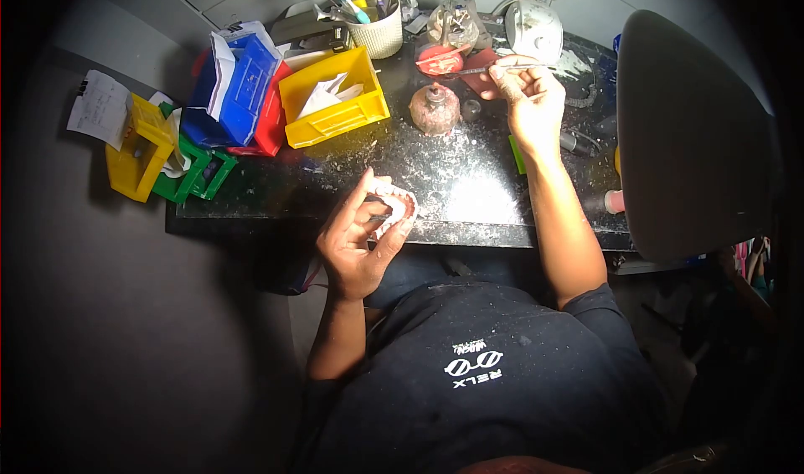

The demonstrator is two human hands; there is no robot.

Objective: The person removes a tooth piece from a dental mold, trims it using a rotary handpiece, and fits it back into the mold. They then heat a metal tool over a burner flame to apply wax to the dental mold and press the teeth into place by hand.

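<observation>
My left hand (352, 248) holds a pale dental cast (400, 199) near the front edge of the bench, the horseshoe row of teeth facing up and to the right. Thumb and fingers close round its rim. Further back, my right hand (536, 97) pinches a thin metal dental hand tool (471, 72). Its tip points left, by a round red dish or lump (440, 60); whether they touch I cannot tell. Just below the tip stands a squat, stained round burner-like jar (435, 110). A flat dark-red sheet (479, 65) lies behind the tool.
Yellow (339, 110), blue (234, 89), red and green bins with papers crowd the left side. A white woven cup (377, 37) of tools stands behind. A large dark lamp-like shape (699, 139) blocks the right. White residue dots the black bench (335, 172).
</observation>
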